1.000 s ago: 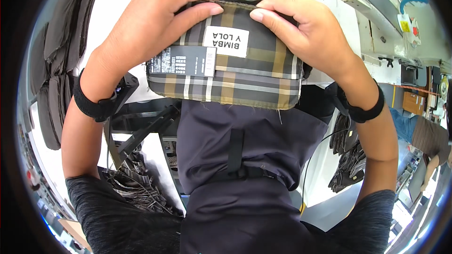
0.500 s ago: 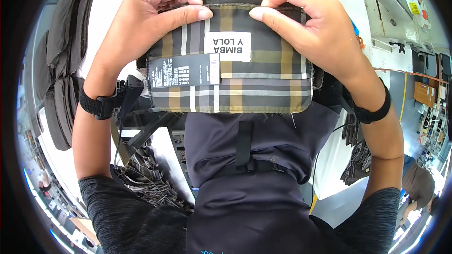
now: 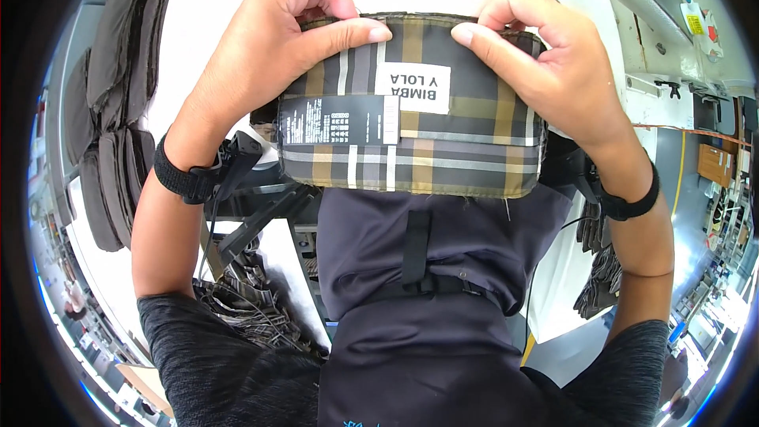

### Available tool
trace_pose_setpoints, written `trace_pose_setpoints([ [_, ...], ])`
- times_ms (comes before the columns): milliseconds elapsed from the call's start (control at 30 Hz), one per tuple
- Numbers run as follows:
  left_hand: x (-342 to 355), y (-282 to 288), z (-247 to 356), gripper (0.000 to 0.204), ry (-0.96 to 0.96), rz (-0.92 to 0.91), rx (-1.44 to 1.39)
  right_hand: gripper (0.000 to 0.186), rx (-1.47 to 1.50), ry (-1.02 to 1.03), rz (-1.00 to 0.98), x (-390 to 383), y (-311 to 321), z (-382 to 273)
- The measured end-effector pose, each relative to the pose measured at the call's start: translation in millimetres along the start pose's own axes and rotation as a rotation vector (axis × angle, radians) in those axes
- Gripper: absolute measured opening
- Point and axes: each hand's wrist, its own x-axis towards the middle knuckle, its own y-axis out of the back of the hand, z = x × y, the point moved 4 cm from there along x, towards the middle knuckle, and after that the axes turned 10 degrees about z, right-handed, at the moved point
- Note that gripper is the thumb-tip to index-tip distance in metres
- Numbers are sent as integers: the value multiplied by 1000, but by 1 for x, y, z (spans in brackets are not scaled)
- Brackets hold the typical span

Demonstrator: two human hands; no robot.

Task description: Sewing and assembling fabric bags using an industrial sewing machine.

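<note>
Between my hands, above my lap, is a plaid fabric pouch [image 3: 458,150] in grey, olive and white, with raw, frayed seam edges. A white label [image 3: 415,88] and a dark care tag [image 3: 316,120] lie on its near face; the label's lettering is upside down to me. My left hand [image 3: 292,39] pinches the far top edge between thumb and fingers, left of the middle. On the right part of that same edge, my right hand [image 3: 545,55] grips it likewise. The pouch's underside and far side are hidden.
Dark padded fabric pieces [image 3: 118,103] are stacked along the left of the white table [image 3: 213,0]. A heap of plaid pieces [image 3: 253,300] lies low on the left. More dark pieces [image 3: 601,277] hang at the right. Pale machine parts [image 3: 624,0] stand at the far right.
Both hands and the pouch have shifted slightly right and nearer to me. The grip on the top edge looks the same. The person at the lower right has mostly passed out of view.
</note>
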Motion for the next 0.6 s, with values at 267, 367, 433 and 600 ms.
trace_pose_setpoints([
  [267, -2, -1, 6, 17, -21, -8, 35, 19, 47, 15, 51, -2, -1, 0],
  [367, -1, -3, 12, 24, -35, -45, 58, 16, 17, -25, 26, -4, 0, 2],
  [433, -1, -4, 11, 20, 17, -55, 26, 22, 9, 58, 83, -5, 1, 2],
  [600, -3, 4, 14, 18, -111, -20, 120, 25, -197, 172, -20, -7, 26, -7],
])
